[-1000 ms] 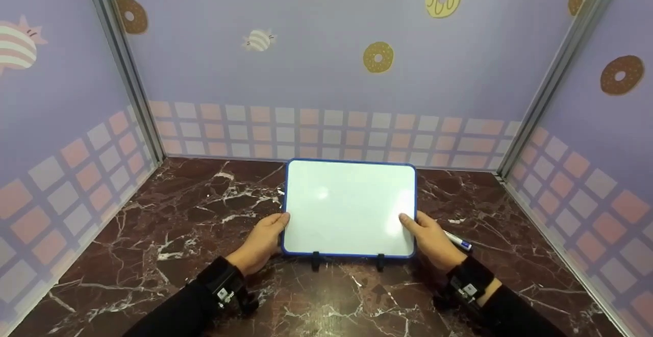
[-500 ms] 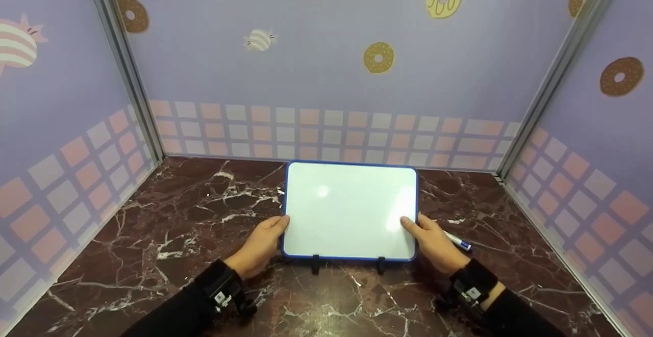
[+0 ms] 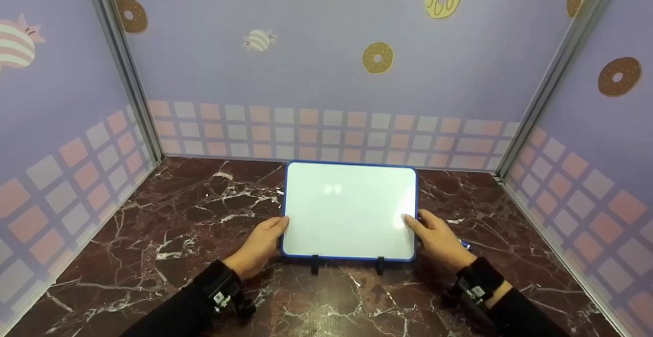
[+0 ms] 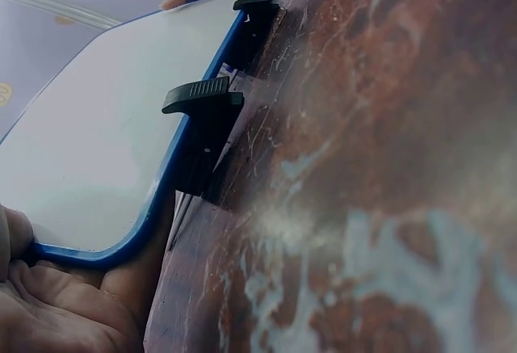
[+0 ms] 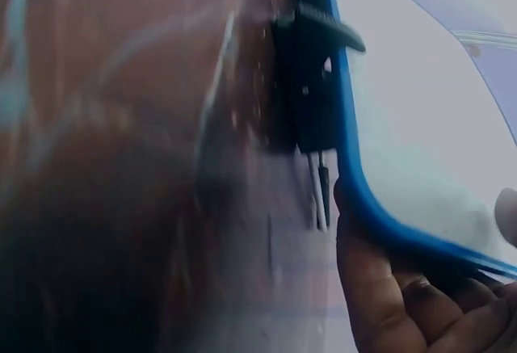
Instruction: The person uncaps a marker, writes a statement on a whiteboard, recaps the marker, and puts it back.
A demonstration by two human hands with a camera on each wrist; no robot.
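Note:
A whiteboard [image 3: 349,209] with a blue frame stands tilted back, its lower edge in the two black hooks [image 3: 315,264] of a stand. At its left edge, my left hand [image 3: 260,242] grips it, thumb at the front rim and fingers underneath. My right hand [image 3: 441,240] holds the opposite edge, thumb on the white face. Curled fingers [image 5: 371,288] show behind the board in the right wrist view. The left wrist view shows a hook [image 4: 198,94] lapping over the blue rim. Most of the stand is hidden behind the board.
A marker with a blue end [image 3: 465,245] lies just beyond my right hand, mostly covered by it. The dark marbled table [image 3: 204,225] is bounded by patterned purple walls [image 3: 326,87] at the back and both sides.
The whiteboard has dropped slightly toward me since a second ago. My right hand has shifted a little to the right and now covers more of the marker. The left hand keeps its grip.

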